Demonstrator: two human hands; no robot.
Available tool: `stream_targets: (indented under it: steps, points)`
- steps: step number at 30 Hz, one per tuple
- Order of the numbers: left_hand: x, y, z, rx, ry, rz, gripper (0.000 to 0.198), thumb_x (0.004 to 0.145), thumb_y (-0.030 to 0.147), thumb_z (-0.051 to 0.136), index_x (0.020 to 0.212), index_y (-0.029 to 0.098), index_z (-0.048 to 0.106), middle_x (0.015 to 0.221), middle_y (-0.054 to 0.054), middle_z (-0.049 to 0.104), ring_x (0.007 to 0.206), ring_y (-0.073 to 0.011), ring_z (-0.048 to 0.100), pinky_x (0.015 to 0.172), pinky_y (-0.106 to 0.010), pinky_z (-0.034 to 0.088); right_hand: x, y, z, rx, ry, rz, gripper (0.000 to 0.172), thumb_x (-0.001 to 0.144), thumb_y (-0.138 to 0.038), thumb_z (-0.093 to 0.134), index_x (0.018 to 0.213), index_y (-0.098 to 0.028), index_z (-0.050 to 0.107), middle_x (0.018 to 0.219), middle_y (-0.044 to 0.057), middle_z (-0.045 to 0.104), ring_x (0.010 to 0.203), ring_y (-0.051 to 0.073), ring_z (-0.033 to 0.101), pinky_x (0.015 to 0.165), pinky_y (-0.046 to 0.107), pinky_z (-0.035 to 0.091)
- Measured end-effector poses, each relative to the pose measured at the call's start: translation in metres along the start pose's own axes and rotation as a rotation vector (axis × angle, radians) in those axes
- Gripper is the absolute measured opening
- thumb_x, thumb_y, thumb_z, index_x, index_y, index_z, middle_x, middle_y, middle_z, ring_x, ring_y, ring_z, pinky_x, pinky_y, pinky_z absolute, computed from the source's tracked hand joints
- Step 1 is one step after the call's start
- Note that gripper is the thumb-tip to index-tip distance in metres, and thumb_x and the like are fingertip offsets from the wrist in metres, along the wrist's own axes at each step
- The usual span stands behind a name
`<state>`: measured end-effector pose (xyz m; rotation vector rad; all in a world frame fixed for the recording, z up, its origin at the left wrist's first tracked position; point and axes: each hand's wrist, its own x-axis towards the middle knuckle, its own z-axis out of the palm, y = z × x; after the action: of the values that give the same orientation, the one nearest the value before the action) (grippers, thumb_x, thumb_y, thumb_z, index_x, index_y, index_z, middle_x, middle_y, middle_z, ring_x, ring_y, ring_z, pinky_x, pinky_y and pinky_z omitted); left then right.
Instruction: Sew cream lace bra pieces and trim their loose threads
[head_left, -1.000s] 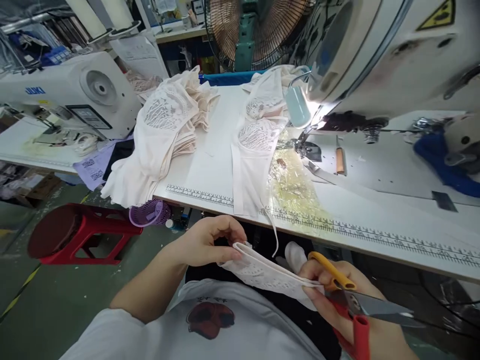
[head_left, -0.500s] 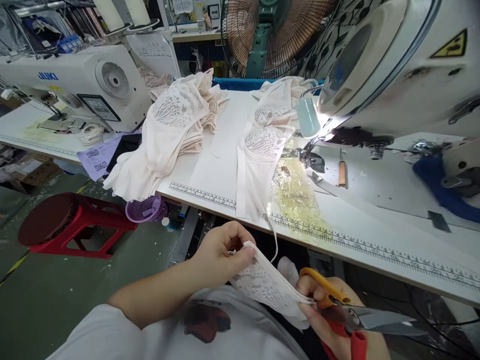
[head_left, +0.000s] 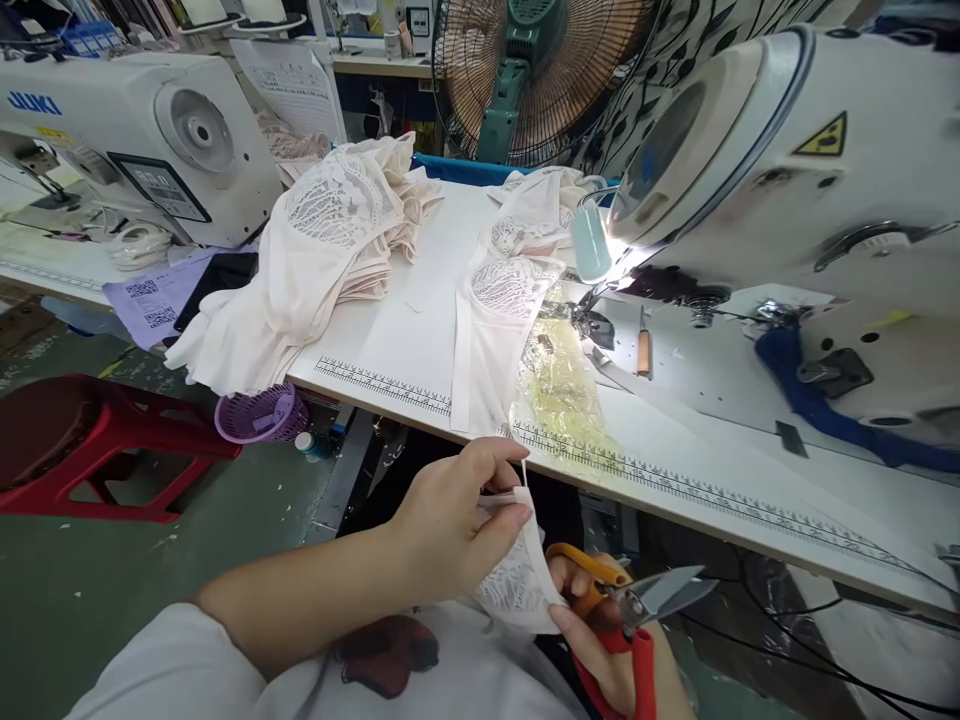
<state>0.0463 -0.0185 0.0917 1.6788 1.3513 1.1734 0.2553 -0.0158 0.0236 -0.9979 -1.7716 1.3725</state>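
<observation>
Low over my lap, a pale pink lace bra piece (head_left: 514, 585) is stretched between my two hands. My left hand (head_left: 457, 515) is closed, pinching its upper edge band, and a thin strip stands up by the forefinger. My right hand (head_left: 592, 610) pinches the lower end of that edge between thumb and fingers. Scissors (head_left: 637, 600) with one orange and one red handle also sit in my right hand, their blades pointing off to the right. Another lace bra piece (head_left: 487, 350) lies on the table in front, beside the lit sewing machine (head_left: 750, 170).
Stacked bra pieces (head_left: 322, 240) lie left on the white table (head_left: 405, 330). Beyond them stands a JUKI machine (head_left: 150, 150); a fan (head_left: 540, 80) is behind. A wooden-handled tool (head_left: 643, 352) lies under the machine. A purple basket (head_left: 262, 415) and red stool (head_left: 112, 450) stand on the floor.
My hands have come closer together, and the bra piece hangs more steeply between them. My left fingers have risen at its edge with a thin strip. The view has shifted to the right.
</observation>
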Motion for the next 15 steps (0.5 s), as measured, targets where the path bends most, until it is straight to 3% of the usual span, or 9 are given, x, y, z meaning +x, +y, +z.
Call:
stream_targets:
  steps: [5, 10, 15]
  points:
    - [0.003, 0.002, 0.003, -0.045, -0.032, -0.024, 0.038, 0.08, 0.015, 0.048, 0.116, 0.02, 0.037, 0.078, 0.001, 0.053, 0.066, -0.0101, 0.051, 0.06, -0.022, 0.043, -0.004, 0.008, 0.004, 0.081, -0.015, 0.087, 0.012, 0.08, -0.028, 0.057, 0.077, -0.026, 0.046, 0.074, 0.002, 0.059, 0.065, 0.018, 0.058, 0.053, 0.03, 0.051]
    - [0.005, 0.003, 0.008, -0.068, -0.063, -0.014, 0.043, 0.081, 0.013, 0.047, 0.121, 0.021, 0.034, 0.077, 0.001, 0.051, 0.064, -0.0096, 0.049, 0.056, -0.021, 0.04, 0.005, -0.01, 0.0, 0.133, 0.055, 0.22, 0.02, 0.076, -0.036, 0.063, 0.076, -0.023, 0.048, 0.075, 0.001, 0.06, 0.064, 0.016, 0.057, 0.057, 0.03, 0.051]
    - [0.006, 0.005, 0.014, 0.03, -0.131, 0.069, 0.052, 0.083, 0.012, 0.046, 0.129, 0.023, 0.026, 0.081, 0.001, 0.053, 0.065, -0.0106, 0.048, 0.057, -0.022, 0.038, 0.026, -0.047, -0.02, -0.09, 0.083, 0.075, 0.017, 0.077, -0.03, 0.064, 0.086, -0.023, 0.051, 0.094, 0.006, 0.064, 0.085, 0.021, 0.061, 0.067, 0.033, 0.053]
